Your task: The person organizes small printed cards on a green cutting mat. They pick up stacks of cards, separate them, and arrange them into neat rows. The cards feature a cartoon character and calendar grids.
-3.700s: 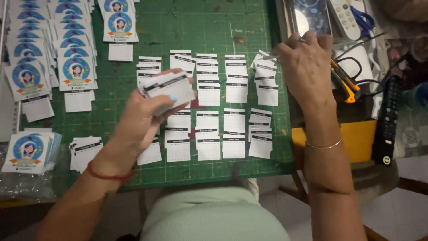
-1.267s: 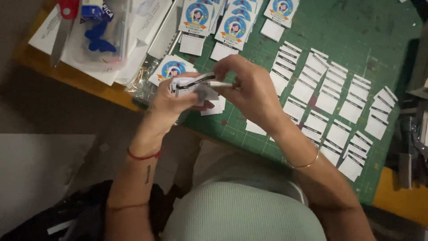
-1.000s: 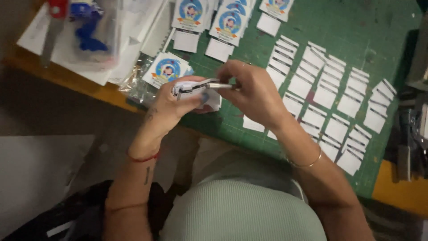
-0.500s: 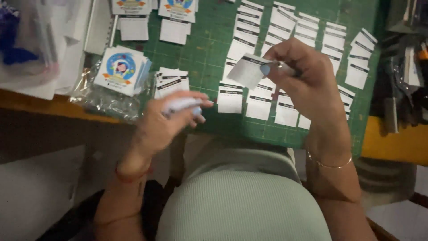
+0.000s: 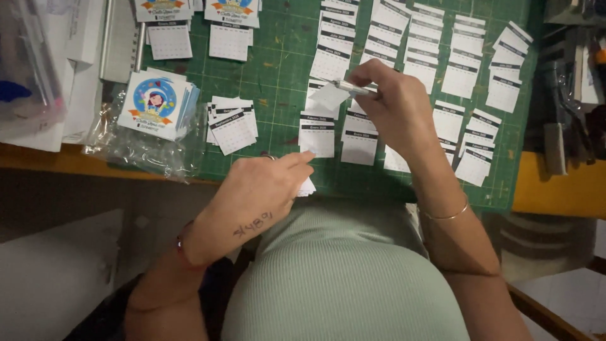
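Note:
My right hand [image 5: 394, 104] hovers over the green cutting mat [image 5: 284, 63], pinching one small white calendar slip [image 5: 331, 96] by its edge. Below it, near the mat's front edge, my left hand [image 5: 259, 189] clutches a small stack of the same slips [image 5: 307, 186], mostly hidden under the fingers. Rows of small calendar slips [image 5: 404, 44] lie spread over the mat. Two more slips [image 5: 317, 134] lie just in front of the right hand. A loose pile of slips [image 5: 232, 123] rests left of my left hand.
A stack of round-picture cards [image 5: 158, 104] sits on a clear plastic bag [image 5: 142, 148] at the mat's left edge. More cards [image 5: 230, 9] lie at the top. Papers and a plastic container [image 5: 28, 69] fill the far left. Tools [image 5: 571, 95] crowd the right.
The view has swung from the left of the table back over the mat. My hands have parted: the right took one slip off the stack and carried it up over the rows, the left dropped toward the edge.

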